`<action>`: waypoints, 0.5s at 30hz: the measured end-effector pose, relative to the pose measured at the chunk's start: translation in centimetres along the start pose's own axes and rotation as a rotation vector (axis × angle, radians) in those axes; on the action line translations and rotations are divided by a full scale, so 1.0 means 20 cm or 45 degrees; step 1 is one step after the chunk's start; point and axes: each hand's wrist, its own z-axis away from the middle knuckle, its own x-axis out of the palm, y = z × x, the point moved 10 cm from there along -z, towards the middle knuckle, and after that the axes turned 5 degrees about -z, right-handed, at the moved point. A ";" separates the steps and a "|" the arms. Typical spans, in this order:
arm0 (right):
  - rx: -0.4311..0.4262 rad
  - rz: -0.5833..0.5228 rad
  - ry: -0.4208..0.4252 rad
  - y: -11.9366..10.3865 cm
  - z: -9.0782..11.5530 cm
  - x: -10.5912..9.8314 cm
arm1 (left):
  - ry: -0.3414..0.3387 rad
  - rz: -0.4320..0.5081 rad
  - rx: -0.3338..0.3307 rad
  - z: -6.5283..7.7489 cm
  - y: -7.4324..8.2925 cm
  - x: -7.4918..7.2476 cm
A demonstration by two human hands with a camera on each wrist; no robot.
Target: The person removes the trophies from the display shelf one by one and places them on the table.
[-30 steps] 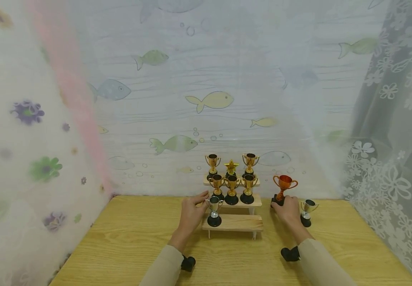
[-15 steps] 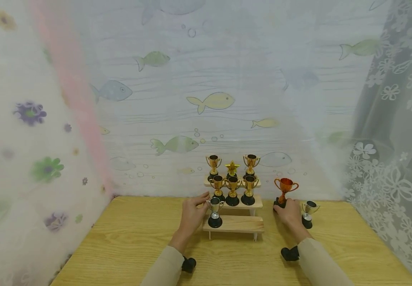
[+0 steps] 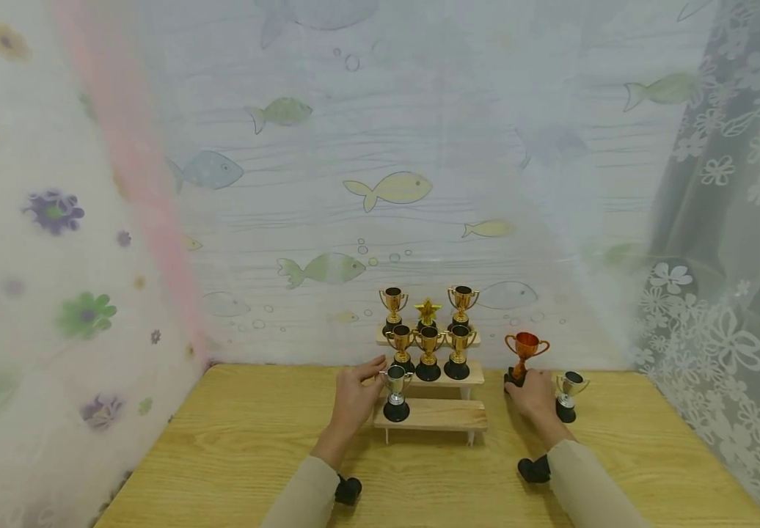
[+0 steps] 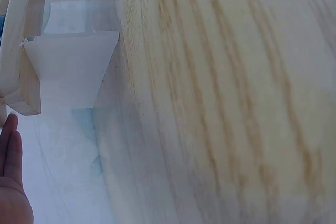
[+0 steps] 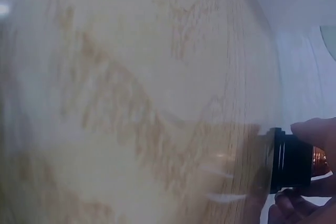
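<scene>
A small bronze-red trophy cup (image 3: pixel 527 345) with a black base stands upright right of the stepped wooden stand (image 3: pixel 446 418). My right hand (image 3: pixel 535 396) grips its base. In the right wrist view the thumb and fingers close round the black base (image 5: pixel 294 161). My left hand (image 3: pixel 353 392) is at the stand's left side with fingers straight. In the left wrist view its fingertips (image 4: pixel 11 124) reach the end of a wooden step (image 4: pixel 26 87). Beside that hand a silver trophy cup (image 3: pixel 396 389) stands at the left of the lowest step.
Three gold trophy cups, one at the centre (image 3: pixel 429 352), line the middle step. Two more gold cups flank a gold star trophy (image 3: pixel 428 312) on the top step. Another silver cup (image 3: pixel 568 392) stands on the wooden table (image 3: pixel 241 425), close right of my right hand. Fish-patterned curtain (image 3: pixel 386 187) rises behind.
Little differs: the whole view shifts slightly. Both hands stay in place, the right still holding the bronze-red trophy cup.
</scene>
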 end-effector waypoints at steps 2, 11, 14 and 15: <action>-0.004 0.002 0.008 0.01 0.00 0.00 | -0.002 -0.006 0.005 0.00 0.00 0.00; 0.004 -0.035 -0.024 0.02 0.05 0.01 | -0.001 -0.024 0.015 0.01 0.01 0.00; -0.017 -0.007 -0.040 0.00 0.06 0.01 | 0.005 -0.020 0.003 0.00 0.01 -0.01; -0.024 0.002 -0.046 0.00 0.06 0.01 | 0.007 -0.020 0.001 0.00 0.01 -0.01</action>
